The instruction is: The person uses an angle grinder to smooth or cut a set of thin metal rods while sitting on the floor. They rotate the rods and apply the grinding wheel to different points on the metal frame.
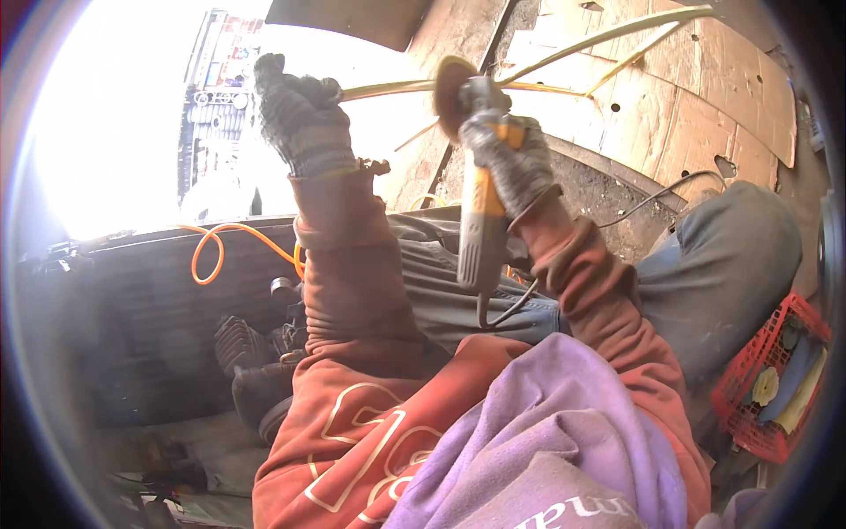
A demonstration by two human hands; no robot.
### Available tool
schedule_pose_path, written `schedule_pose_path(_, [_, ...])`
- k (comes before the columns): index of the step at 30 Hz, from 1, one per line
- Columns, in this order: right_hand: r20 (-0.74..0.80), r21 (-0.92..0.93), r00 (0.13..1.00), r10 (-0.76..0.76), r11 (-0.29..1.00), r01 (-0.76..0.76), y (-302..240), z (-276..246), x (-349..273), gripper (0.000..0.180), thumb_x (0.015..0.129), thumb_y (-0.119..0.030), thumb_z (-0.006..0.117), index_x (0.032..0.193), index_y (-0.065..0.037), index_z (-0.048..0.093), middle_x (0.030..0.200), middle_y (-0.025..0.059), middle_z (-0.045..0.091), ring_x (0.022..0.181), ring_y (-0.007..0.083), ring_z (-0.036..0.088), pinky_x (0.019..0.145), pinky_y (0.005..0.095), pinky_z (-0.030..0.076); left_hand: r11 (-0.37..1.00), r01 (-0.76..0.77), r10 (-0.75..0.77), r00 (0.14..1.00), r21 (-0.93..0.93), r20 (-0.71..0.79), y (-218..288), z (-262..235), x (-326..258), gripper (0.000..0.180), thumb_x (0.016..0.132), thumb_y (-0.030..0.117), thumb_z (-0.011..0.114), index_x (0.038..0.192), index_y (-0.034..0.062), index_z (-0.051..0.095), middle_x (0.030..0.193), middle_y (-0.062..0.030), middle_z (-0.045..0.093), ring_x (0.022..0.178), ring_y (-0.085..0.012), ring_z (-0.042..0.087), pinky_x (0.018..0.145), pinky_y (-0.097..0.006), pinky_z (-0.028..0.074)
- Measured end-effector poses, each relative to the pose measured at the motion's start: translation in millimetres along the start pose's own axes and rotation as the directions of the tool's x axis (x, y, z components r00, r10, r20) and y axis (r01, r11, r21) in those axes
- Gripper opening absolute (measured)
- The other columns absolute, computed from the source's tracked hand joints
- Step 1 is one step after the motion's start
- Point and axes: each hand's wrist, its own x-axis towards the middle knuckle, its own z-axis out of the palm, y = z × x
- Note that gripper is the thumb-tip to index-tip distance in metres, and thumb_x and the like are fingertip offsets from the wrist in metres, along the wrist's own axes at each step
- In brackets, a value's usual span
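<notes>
Head view: the strip [388, 90] runs rightward, long axis side to side, from the left hand [304, 115] clenched on its end, past the disc [453, 99], over the cardboard's [661, 119] left edge. Right hand [513, 159] grips the grinder [480, 220]; disc contact is unclear.

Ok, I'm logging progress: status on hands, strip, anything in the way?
Left hand gripping yellowish strip; right hand gripping angle grinder. Grinding disc overlaps strip in view, contact unclear. Power cord loops near trousers.
</notes>
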Motion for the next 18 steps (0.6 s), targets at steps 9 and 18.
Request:
schedule_pose_path(9, [0.216, -0.099, 0.975, -0.059, 0.992, 0.082, 8, 34, -34, 0.045, 0.075, -0.018, 0.08, 0.108, -0.007, 0.051, 0.09, 0.0033, 0.061, 0.075, 0.0108, 0.058, 0.068, 0.0263, 0.051, 0.994, -0.039, 0.049, 0.995, 0.107, -0.09, 5, -1, -6, 0.014, 0.093, 0.018, 0.054, 0.096, 0.0041, 0.051, 0.049, 0.0053, 0.024, 0.041, -0.0075, 0.023, 0.042, -0.026, 0.024])
schedule_pose_path(18, [0.051, -0.132, 0.999, 0.018, 0.991, -0.012, -13, -12, 0, 0.042, 0.076, -0.015, 0.079, 0.105, -0.006, 0.049, 0.09, 0.0063, 0.062, 0.076, 0.011, 0.06, 0.065, 0.0245, 0.052, 0.956, 0.23, -0.071, 0.785, -0.183, 0.616, -4, -27, 21, 0.018, 0.091, 0.017, 0.052, 0.097, 0.0001, 0.055, 0.052, 0.0034, 0.033, 0.048, -0.0112, 0.036, 0.052, -0.03, 0.036])
